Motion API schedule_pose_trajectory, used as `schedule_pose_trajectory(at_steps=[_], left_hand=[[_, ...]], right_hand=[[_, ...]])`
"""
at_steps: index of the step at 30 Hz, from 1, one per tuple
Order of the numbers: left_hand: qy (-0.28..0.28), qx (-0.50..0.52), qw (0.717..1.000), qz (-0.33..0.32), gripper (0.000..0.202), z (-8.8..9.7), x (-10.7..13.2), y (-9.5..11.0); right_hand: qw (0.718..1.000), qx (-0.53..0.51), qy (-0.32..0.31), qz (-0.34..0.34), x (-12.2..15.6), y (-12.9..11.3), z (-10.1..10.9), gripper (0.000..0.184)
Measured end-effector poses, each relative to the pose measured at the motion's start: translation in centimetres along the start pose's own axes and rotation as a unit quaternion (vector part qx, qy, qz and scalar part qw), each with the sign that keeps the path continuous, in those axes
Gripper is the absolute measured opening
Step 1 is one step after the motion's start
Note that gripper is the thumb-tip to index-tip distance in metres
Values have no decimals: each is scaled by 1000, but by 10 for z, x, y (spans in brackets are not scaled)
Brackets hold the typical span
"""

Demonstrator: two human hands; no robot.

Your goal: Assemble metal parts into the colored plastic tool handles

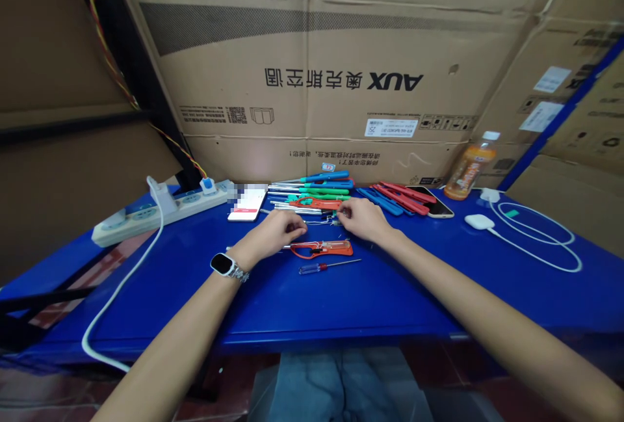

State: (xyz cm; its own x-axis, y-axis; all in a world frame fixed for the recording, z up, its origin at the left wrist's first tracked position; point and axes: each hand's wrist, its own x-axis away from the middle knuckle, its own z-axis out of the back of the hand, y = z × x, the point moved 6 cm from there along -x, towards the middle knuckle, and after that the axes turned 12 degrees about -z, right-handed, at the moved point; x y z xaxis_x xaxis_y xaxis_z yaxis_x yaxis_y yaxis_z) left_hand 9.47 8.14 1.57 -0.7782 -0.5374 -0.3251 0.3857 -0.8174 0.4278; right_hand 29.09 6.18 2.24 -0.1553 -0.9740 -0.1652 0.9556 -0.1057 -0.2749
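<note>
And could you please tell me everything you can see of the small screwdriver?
The small screwdriver has a translucent, purplish, plastic-looking handle with a red section where the thin, metallic-looking shaft begins. The shaft points right; its tip is too small to tell. The tool lies on the blue table, near the closer orange casing; only the table touches it.

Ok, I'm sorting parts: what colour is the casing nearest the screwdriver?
The casing is orange, best in the head view.
</note>
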Motion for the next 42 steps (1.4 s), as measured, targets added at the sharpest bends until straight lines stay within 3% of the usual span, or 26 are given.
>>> schedule_pose_trajectory(at_steps=[6, 12, 21, 29, 37, 42], left_hand=[[-33, 32, 999, 0, 21, -16, 0, 3], [-22, -35, 999, -17, 21, -24, -4, 14], [24, -49, 998, -24, 20, -20, -8, 20], [27, -41, 999, -23, 22, -21, -8, 20], [45, -29, 998, -15, 23, -19, -8, 18], [67, -39, 996, -37, 21, -14, -6, 17]], right_hand=[[1000, -2, 10, -15, -23, -11, -9, 25], [998, 21, 21, -49, -27, -6, -5, 23], [998, 22, 33, -49, -21, -4, -10, 24], [995, 2, 69, -67, -19, -6, -13, 39], [982, -127, 60, -128, -25, 5, -8, 38], [951, -251, 17, -181, -35, 23, -11, 38]])
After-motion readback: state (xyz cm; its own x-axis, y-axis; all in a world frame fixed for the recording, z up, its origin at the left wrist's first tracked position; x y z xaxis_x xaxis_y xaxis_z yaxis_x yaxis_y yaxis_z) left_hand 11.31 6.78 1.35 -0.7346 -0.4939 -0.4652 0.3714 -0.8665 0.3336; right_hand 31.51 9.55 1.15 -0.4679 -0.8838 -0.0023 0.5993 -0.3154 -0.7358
